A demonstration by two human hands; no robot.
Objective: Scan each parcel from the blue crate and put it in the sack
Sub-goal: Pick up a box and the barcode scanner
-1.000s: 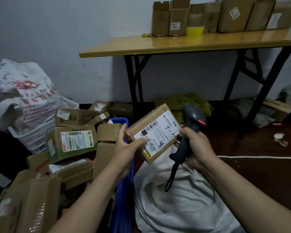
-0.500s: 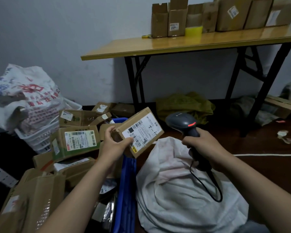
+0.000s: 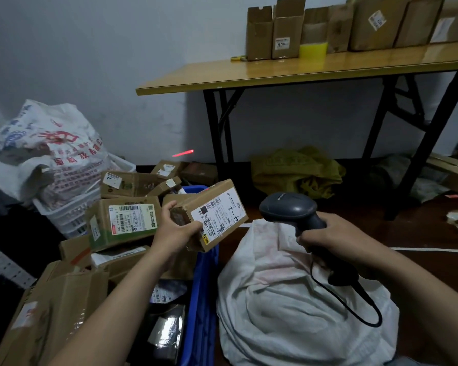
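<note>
Nearest, beside the bulging white sack [image 3: 288, 299] and the blue crate [image 3: 200, 286]: mid-scan, judging by the pose. Gripping the barcode scanner [image 3: 288, 207] in the right hand [image 3: 331, 233], fingers wrapped tight round the handle, head aimed left. Holding a cardboard parcel [image 3: 212, 212] in the left hand [image 3: 175, 228], thumb on the near side, fingers curled over the taped end, label turned up toward the scanner, held over the crate's far end, just left of the sack. Not yet bagged.

Going by the sack's bulk, probably a fair share already inside. Plenty left, though: more cartons [image 3: 122, 223] heaped in and beside the crate.

Farther off, a red scan line [image 3: 183, 153] low on the wall, past the parcel rather than across its barcode, so likely no read yet.

Against half a second ago: parcel and scanner close to where they were, both grips unchanged, and the red line newly on the wall, absent then.
</note>
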